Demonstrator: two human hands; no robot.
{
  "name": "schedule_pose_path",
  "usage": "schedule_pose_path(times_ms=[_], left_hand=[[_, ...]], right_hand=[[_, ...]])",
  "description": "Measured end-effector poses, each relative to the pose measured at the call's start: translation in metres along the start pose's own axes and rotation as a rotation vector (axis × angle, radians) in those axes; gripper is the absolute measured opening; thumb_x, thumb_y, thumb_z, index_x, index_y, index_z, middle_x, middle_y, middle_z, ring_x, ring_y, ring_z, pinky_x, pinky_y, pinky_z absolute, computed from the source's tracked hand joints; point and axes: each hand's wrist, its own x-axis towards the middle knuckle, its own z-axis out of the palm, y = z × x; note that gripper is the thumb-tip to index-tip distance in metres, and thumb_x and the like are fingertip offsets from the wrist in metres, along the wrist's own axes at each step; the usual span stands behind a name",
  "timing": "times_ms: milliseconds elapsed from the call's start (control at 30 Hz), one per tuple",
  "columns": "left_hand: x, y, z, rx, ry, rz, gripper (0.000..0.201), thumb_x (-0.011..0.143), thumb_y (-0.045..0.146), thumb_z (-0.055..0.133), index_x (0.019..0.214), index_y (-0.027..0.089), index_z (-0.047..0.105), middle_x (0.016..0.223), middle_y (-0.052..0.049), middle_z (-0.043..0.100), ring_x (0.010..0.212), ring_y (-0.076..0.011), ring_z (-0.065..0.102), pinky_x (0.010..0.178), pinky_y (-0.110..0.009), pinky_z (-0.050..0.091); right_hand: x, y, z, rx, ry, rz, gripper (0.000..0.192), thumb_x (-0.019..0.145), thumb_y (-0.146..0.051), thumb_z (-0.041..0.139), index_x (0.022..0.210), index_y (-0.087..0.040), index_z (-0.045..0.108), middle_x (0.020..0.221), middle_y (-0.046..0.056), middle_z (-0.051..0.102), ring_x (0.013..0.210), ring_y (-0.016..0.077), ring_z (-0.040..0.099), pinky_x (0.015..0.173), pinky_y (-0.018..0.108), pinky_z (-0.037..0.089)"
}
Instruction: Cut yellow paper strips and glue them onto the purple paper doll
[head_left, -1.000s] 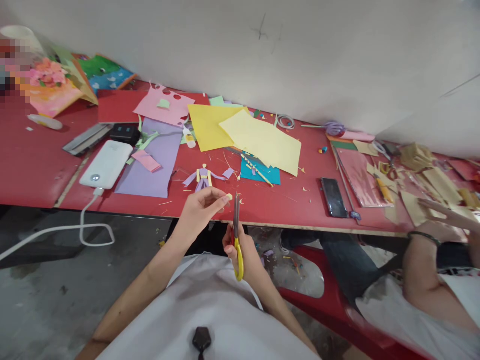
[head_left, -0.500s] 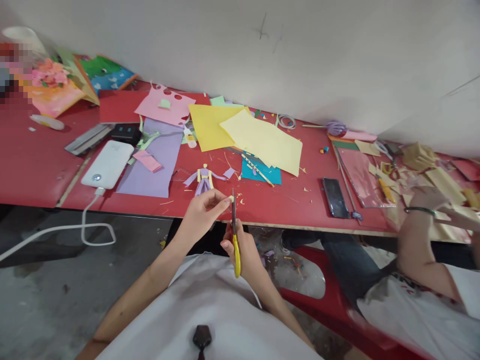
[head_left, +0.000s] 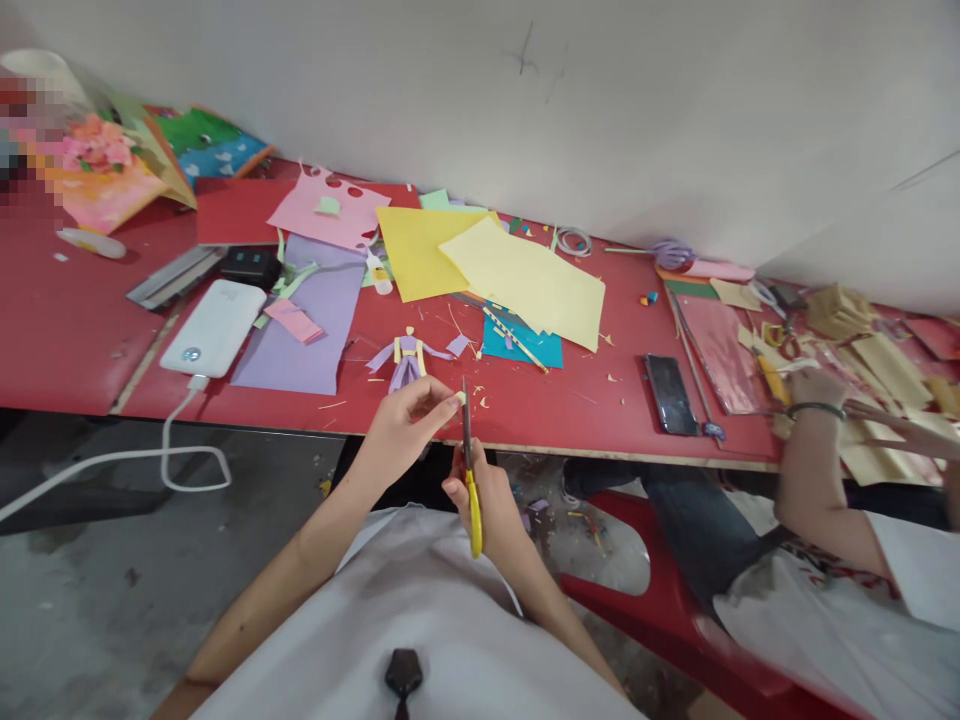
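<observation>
While the left hand [head_left: 405, 420] pinches a tiny paper scrap [head_left: 460, 398] at the table edge [head_left: 600, 452], the right hand [head_left: 480, 490] grips yellow-handled scissors [head_left: 469, 470], blades against the scrap. Just beyond the scrap lies a paper doll [head_left: 409, 358]; farther back, yellow sheets [head_left: 517, 275]. A phone [head_left: 667, 395] lies right of it, a co-worker's arm [head_left: 814, 470] beyond.

One pair of scissors [head_left: 469, 470] sits at lower centre. Two yellow paper sheets [head_left: 525, 275] overlap at upper centre, with one purple sheet [head_left: 307, 325] and one pink sheet [head_left: 330, 212] to their left. One power bank [head_left: 214, 328], one phone [head_left: 669, 394], one paper doll [head_left: 409, 357].
</observation>
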Motion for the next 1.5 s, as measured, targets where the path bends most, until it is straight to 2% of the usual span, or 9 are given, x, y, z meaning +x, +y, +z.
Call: schedule_pose_path(times_ms=[167, 333, 833, 1067, 1333, 1500], left_hand=[[-0.0004, -0.0001, 0.0003, 0.013, 0.001, -0.003, 0.025, 0.088, 0.041, 0.063, 0.078, 0.019, 0.059, 0.075, 0.001, 0.060, 0.073, -0.0132, 0.057, 0.069, -0.024, 0.045], [-0.0010, 0.0013, 0.0009, 0.025, 0.002, -0.004, 0.024, 0.088, 0.040, 0.063, 0.078, 0.019, 0.058, 0.074, 0.001, 0.059, 0.072, -0.0129, 0.055, 0.069, -0.023, 0.044], [-0.0001, 0.0018, 0.0011, 0.034, -0.005, -0.009, 0.024, 0.088, 0.040, 0.062, 0.077, 0.019, 0.058, 0.075, 0.001, 0.059, 0.073, -0.0139, 0.057, 0.069, -0.024, 0.044], [-0.0005, 0.0027, 0.0027, 0.034, -0.003, -0.016, 0.023, 0.088, 0.038, 0.061, 0.077, 0.019, 0.056, 0.073, 0.002, 0.057, 0.071, -0.0125, 0.054, 0.067, -0.023, 0.043], [-0.0033, 0.0027, 0.0046, 0.025, 0.000, -0.012, 0.023, 0.088, 0.039, 0.061, 0.077, 0.019, 0.056, 0.074, 0.001, 0.058, 0.072, -0.0133, 0.056, 0.068, -0.024, 0.044], [-0.0029, 0.0029, 0.0032, 0.039, -0.006, -0.001, 0.024, 0.088, 0.039, 0.060, 0.076, 0.019, 0.056, 0.073, 0.001, 0.057, 0.071, -0.0138, 0.056, 0.067, -0.024, 0.044]], right_hand=[[-0.0008, -0.0016, -0.0012, -0.035, 0.007, -0.004, 0.064, 0.092, -0.074, 0.027, 0.100, -0.016, 0.053, 0.060, 0.003, 0.062, 0.050, 0.0173, 0.061, 0.050, 0.023, 0.039], [-0.0015, -0.0010, -0.0006, -0.052, 0.021, -0.024, 0.061, 0.094, -0.070, 0.030, 0.104, -0.015, 0.054, 0.058, 0.002, 0.062, 0.048, 0.0157, 0.059, 0.050, 0.023, 0.038], [-0.0017, 0.0015, 0.0006, 0.001, -0.017, 0.022, 0.061, 0.092, -0.071, 0.032, 0.104, -0.015, 0.053, 0.056, 0.001, 0.063, 0.047, 0.0174, 0.060, 0.050, 0.024, 0.040], [-0.0029, 0.0016, 0.0017, 0.031, -0.019, 0.026, 0.065, 0.092, -0.074, 0.025, 0.104, -0.016, 0.052, 0.055, 0.002, 0.063, 0.048, 0.0177, 0.061, 0.050, 0.025, 0.042], [-0.0034, 0.0006, 0.0023, 0.061, -0.011, 0.024, 0.061, 0.092, -0.071, 0.033, 0.109, -0.015, 0.051, 0.054, 0.000, 0.062, 0.045, 0.0166, 0.059, 0.047, 0.024, 0.041], [-0.0032, 0.0002, 0.0024, 0.052, -0.012, 0.031, 0.064, 0.091, -0.074, 0.027, 0.106, -0.016, 0.050, 0.053, 0.000, 0.061, 0.046, 0.0167, 0.059, 0.048, 0.024, 0.041]])
